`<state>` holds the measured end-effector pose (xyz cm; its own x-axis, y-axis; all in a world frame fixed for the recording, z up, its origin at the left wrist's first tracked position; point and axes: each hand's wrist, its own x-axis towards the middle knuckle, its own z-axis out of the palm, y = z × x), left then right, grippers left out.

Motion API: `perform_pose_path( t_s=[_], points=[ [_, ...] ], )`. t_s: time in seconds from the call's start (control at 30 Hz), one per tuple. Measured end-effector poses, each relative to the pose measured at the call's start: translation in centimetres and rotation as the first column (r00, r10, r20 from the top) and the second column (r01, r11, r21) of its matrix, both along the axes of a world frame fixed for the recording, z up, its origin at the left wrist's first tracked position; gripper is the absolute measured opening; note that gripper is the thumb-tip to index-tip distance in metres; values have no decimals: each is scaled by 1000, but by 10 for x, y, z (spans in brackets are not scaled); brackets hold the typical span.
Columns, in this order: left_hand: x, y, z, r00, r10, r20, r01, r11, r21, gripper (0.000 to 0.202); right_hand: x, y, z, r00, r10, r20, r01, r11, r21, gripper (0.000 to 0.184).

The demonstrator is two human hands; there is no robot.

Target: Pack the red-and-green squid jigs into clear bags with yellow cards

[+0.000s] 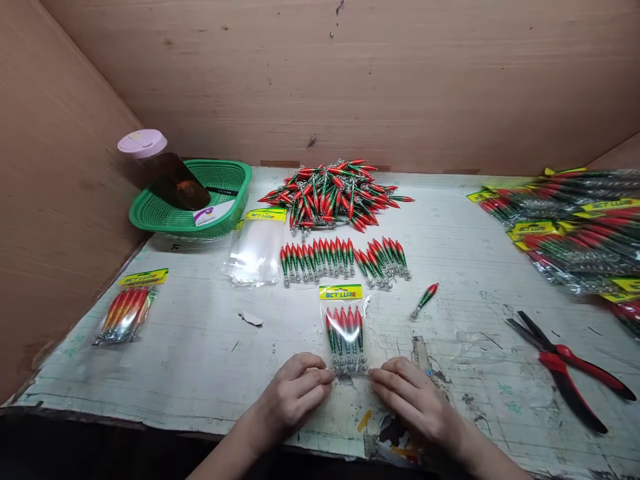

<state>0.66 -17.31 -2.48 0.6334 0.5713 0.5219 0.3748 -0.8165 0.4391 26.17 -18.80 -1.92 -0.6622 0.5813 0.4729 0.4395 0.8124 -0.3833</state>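
Observation:
A clear packet [344, 331] with a yellow header card holds several red-and-green fishing lures and lies flat on the table in front of me. My left hand [294, 393] has its fingers curled, its fingertips pinching the packet's lower left corner. My right hand [415, 399] pinches the lower right corner the same way. A row of loose lures [340, 259] lies beyond the packet, and a big heap of lures [333, 193] lies behind that. One single lure [425, 299] lies to the right of the packet.
Empty clear bags [256, 248] lie by a green basket [235, 175] holding a pink-lidded bottle [165, 168]. A filled packet [127, 308] lies at the left. Many filled packets [570, 233] pile up at the right. Red-handled pliers [570, 368] lie near the right edge. Brown board walls enclose the table.

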Motion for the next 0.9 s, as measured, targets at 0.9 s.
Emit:
perform_pose_path(
  t_s=[0.9],
  points=[
    [11,-3,-3,983,176,-43,-178,983,-46,20,-2,-4,-12,997,-70,-17,65,975,-213,23]
  ],
)
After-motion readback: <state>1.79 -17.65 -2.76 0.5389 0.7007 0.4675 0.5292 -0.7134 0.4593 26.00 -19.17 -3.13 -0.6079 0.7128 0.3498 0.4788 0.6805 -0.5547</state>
